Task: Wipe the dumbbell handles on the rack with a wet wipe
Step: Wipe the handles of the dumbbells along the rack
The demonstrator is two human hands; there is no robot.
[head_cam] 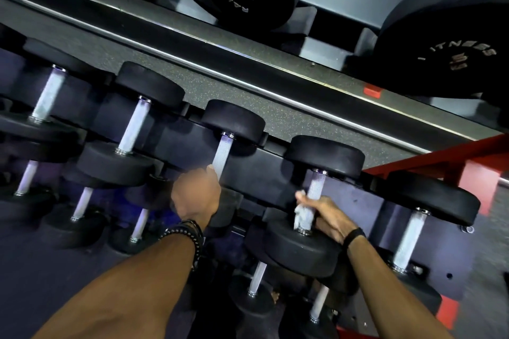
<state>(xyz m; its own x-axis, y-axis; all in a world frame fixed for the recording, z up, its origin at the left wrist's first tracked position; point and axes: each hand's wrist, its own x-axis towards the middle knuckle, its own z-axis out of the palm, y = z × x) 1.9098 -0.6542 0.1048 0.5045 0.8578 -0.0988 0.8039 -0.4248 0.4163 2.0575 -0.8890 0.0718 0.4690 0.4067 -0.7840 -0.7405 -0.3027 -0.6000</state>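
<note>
While the left hand (196,192) grips one dumbbell handle (223,155), the right hand (326,212) – grip curled – holds a wet wipe (302,215) round another

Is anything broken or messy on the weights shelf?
Nothing stands out. The dumbbells sit in neat rows on the rack. The right hand wraps a wipe round one handle, and the left hand holds the next handle.

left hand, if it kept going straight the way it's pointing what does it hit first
The left hand already grips the lower part of a dumbbell handle. Pushing further along the forearm's line, it would probably meet that dumbbell's far black head first, though depth is hard to judge here.
</note>
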